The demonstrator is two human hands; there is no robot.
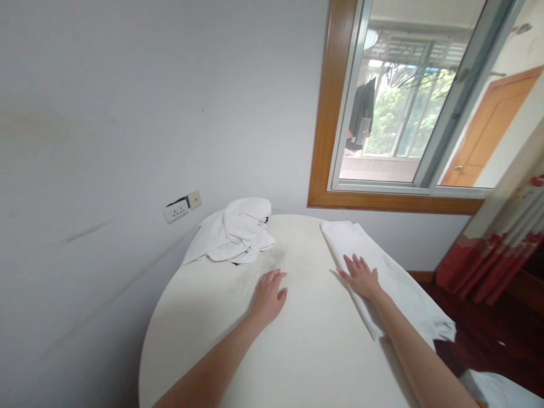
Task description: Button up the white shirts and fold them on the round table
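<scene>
A folded white cloth (pixel 397 286) lies along the right side of the white table (pixel 297 345), part of it reaching over the edge. My right hand (pixel 360 276) rests on or just above its left border, fingers spread, holding nothing. Over the middle of the table is my left hand (pixel 270 294), with its fingers stretched forward and the thumb apart; nothing is in it. Beyond it, a crumpled white cloth (pixel 242 229) sits heaped at the far left of the table, with small dark bits showing at its underside.
The table's far edge is close to a pale wall (pixel 170 113) with a power socket (pixel 176 211). A wood-framed window (pixel 318 192) is above at the right, beside a red and cream curtain (pixel 480 255). Another white cloth (pixel 497 388) shows at the bottom right.
</scene>
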